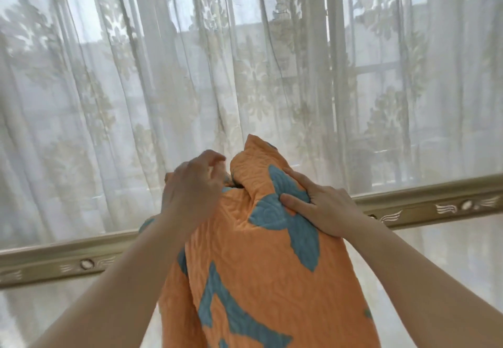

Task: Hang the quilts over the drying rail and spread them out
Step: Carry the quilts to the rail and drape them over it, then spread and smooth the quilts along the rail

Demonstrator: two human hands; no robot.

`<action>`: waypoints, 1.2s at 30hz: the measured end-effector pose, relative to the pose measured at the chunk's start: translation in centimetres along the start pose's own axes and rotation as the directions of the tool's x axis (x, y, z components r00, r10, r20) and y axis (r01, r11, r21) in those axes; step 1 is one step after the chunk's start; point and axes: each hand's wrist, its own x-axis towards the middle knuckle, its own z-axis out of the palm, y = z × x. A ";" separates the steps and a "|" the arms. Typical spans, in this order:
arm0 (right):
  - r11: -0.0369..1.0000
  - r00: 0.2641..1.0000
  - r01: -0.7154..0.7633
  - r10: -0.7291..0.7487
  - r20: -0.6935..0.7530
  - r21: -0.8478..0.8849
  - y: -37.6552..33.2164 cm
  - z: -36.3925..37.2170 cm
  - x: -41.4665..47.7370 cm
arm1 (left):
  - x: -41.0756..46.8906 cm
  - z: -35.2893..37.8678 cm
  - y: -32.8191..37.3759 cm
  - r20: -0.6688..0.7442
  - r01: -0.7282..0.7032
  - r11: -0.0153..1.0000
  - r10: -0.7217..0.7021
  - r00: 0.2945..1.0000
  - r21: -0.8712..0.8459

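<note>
one bunched quilt (258, 279) is held up at the rail (424, 200), hiding its middle; whether any cloth has crossed over is unclear. left hand (193, 184), curled, pinches the top fold; right hand (324, 211) grips a lower fold. best lift the top edge clear over the rail, then draw the hands apart along it so the folds open, keeping cloth off the curtain (136, 89).
</note>
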 end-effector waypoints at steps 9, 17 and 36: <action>0.991 0.994 0.090 -0.096 0.053 0.097 -3.6 1.2 -0.4 | -1.4 -0.1 -1.4 0.396 -0.013 0.942 -0.129 0.909 0.336; 0.991 0.989 0.128 -0.130 0.071 0.035 -4.1 2.3 0.9 | -4.7 0.0 -1.5 0.091 0.124 0.969 -0.146 0.985 0.215; 0.982 0.980 0.183 -0.186 0.077 0.051 -0.8 1.7 1.2 | -15.5 3.4 2.3 -0.133 0.599 0.730 -0.592 0.795 0.328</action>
